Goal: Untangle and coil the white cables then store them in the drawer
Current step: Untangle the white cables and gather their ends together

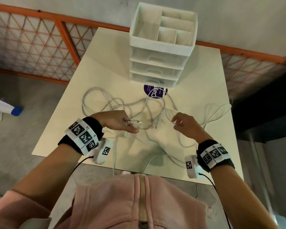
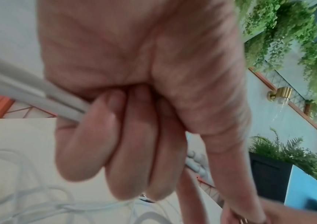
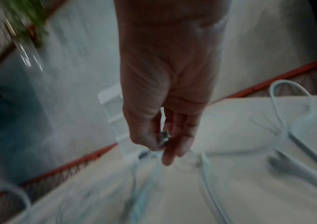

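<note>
Several white cables lie tangled across the middle of the white table. My left hand hovers over the tangle and grips a bundle of cable ends, their plugs sticking out to the right; the left wrist view shows the fingers curled round those white cable ends. My right hand is to the right and pinches a cable between thumb and fingers; in the blurred right wrist view a small metal plug shows at the fingertips. The white drawer unit stands at the back, drawers closed.
The drawer unit's top tray has open compartments. A purple round sticker lies just in front of the unit. One cable loop reaches the table's right edge, others hang over the near edge. An orange mesh fence runs behind.
</note>
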Action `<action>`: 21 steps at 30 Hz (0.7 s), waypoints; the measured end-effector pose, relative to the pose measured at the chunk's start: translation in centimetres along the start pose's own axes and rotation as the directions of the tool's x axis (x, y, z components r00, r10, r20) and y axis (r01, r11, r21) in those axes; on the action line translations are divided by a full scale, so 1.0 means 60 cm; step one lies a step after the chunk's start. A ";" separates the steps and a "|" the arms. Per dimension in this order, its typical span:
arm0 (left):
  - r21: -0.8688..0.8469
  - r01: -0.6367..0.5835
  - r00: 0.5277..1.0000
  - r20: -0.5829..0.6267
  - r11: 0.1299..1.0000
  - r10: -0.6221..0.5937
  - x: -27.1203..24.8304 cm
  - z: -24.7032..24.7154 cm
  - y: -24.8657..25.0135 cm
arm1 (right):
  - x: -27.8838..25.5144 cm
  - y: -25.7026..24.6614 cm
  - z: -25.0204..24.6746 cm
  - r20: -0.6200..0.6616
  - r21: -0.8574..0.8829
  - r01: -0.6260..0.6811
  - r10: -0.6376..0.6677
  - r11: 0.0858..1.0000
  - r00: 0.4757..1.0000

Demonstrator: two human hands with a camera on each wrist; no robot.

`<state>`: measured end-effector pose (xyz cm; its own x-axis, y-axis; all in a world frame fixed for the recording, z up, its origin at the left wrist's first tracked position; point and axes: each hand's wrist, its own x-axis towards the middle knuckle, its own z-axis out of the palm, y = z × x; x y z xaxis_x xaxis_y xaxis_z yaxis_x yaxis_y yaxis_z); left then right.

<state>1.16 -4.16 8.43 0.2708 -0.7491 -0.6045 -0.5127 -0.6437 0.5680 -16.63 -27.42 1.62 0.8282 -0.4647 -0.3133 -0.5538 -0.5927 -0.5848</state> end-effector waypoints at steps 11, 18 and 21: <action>-0.330 -0.484 0.783 -0.577 0.811 0.233 -0.005 -0.029 0.059 | -0.012 -0.234 -0.142 0.081 0.351 0.379 -0.431 0.856 0.899; -0.274 -0.492 0.778 -0.564 0.827 0.276 -0.005 -0.013 0.076 | 0.001 -0.257 -0.127 -0.026 0.526 0.374 -0.425 0.764 0.905; -0.345 -0.471 0.788 -0.579 0.812 0.212 -0.011 -0.016 0.080 | 0.005 -0.253 -0.109 -0.121 0.521 0.388 -0.385 0.760 0.915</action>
<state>-0.70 -6.91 12.11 0.5761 -0.8167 -0.0327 -0.2632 -0.2232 0.9386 -8.56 -22.86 15.26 0.9606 -0.2766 0.0284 -0.0547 -0.2884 -0.9560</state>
